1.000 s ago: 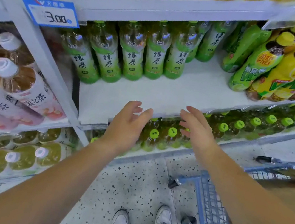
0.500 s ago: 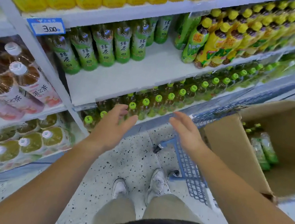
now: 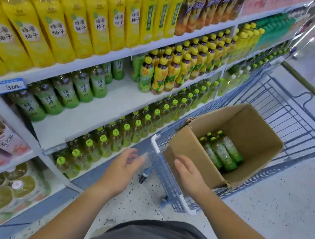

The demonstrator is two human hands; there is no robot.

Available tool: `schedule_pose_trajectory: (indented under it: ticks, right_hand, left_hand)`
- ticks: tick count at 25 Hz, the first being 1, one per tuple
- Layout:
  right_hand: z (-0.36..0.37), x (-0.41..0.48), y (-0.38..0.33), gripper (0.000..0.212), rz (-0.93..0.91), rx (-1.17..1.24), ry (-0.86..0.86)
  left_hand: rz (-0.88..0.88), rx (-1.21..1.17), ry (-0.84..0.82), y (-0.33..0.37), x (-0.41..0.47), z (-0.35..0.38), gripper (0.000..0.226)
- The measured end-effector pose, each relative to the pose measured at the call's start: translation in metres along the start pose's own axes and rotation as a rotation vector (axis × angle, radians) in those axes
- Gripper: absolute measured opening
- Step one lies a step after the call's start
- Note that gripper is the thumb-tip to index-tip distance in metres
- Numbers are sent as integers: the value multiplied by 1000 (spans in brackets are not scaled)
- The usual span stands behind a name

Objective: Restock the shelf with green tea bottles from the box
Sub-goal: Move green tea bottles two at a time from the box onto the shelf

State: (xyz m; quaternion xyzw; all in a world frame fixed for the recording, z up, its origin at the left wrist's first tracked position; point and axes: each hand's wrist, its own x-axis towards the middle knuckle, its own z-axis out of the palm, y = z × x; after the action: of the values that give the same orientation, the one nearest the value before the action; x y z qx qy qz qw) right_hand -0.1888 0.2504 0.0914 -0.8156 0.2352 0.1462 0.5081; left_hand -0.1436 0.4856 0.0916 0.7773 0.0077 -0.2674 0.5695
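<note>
Bottles lie in box, caps toward shelf; fingers of left hand, right hand slack, empty.

The shelf stands on the left, with tea bottles in a row along its back and bare board before them. Right of it stands the cart with the box inside, and more bottles lie in the box by its near wall
</note>
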Motion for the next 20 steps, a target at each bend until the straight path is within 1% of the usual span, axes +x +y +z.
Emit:
schedule_pose_trajectory:
  ticks: [3, 7, 11, 15, 20]
  right_hand:
    - [-35, -8, 20, 53, 28, 1, 45]
    - [-97, -8, 51, 50, 52, 119, 57]
    - [-166, -1, 82, 51, 58, 167, 32]
    - [-227, 15, 110, 53, 50, 119, -14]
    - [-282, 41, 128, 55, 101, 95, -4]
  left_hand:
    - [-1, 11, -67, 16, 1, 38, 63]
    - [10, 16, -74, 39, 9, 102, 59]
    - [-24, -69, -44, 67, 16, 176, 57]
    - [-100, -165, 11, 84, 24, 237, 51]
    - [-152, -235, 51, 105, 41, 283, 56]
